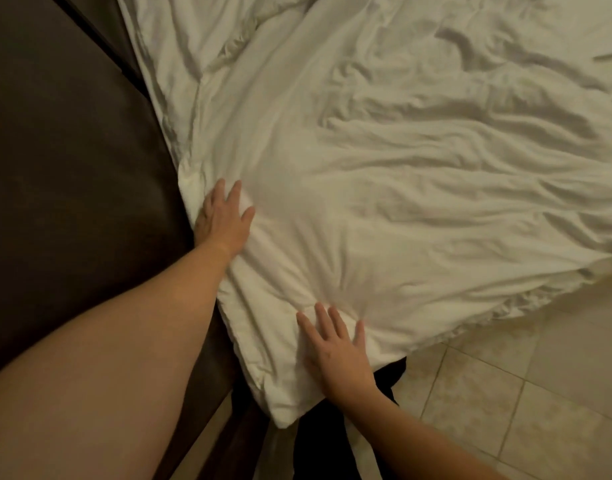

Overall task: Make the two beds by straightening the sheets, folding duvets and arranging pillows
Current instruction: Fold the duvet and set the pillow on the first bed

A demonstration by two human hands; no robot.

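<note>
Both hands flat on the near corner of the rumpled white fabric duvet.
Left hand presses its edge beside the dark brown padded panel; right hand, fingers spread, lies nearer the corner, which points at the person. Neither grips. The duvet's length runs away up-right, overhanging the pale tiled floor.

Duvet lies right of headboard, overhanging floor.

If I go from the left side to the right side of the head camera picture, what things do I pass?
Dark brown panel → left hand → right hand → tiled floor. Both hands lie flat on the white duvet, which spreads across most of the way.
</note>
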